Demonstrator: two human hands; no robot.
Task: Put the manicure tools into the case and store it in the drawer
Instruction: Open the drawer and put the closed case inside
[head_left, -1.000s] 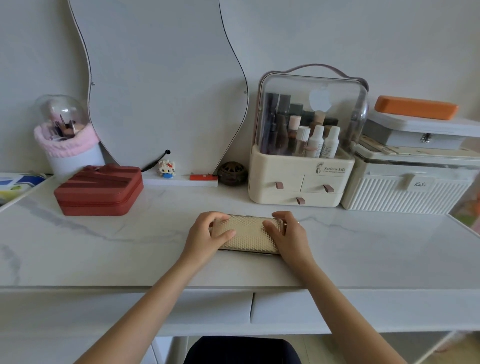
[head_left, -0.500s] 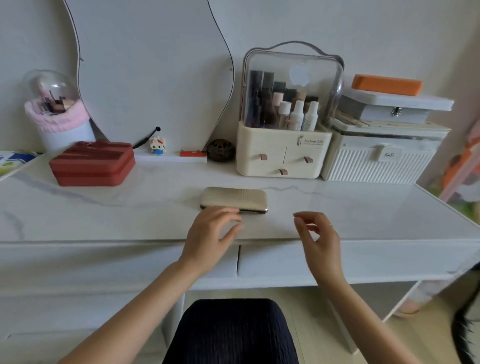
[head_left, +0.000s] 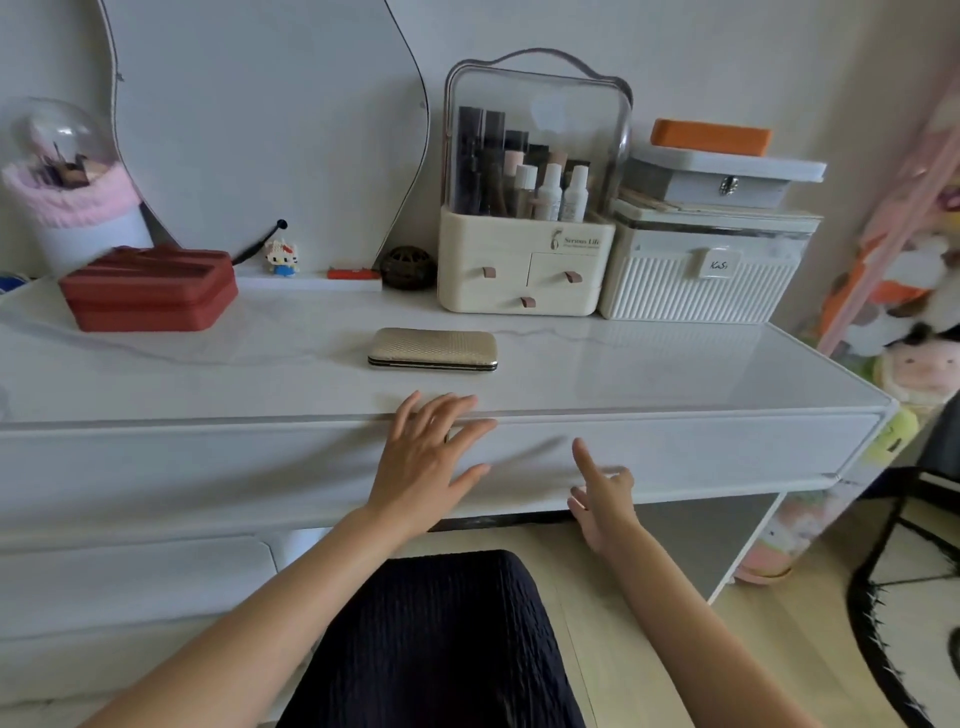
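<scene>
Reaching for the drawer (head_left: 675, 457) with both hands empty, left hand (head_left: 423, 467) spread, right hand (head_left: 602, 499) loose, leaves the closed case (head_left: 434, 348) at 12 o'clock near the desk edge, where a jerked pull might shake it off.

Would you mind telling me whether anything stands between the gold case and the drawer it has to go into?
Yes: the drawer front itself appears shut, under the tabletop edge. The gold case lies closed on the tabletop, untouched. The left hand and right hand are at the drawer fronts.
</scene>
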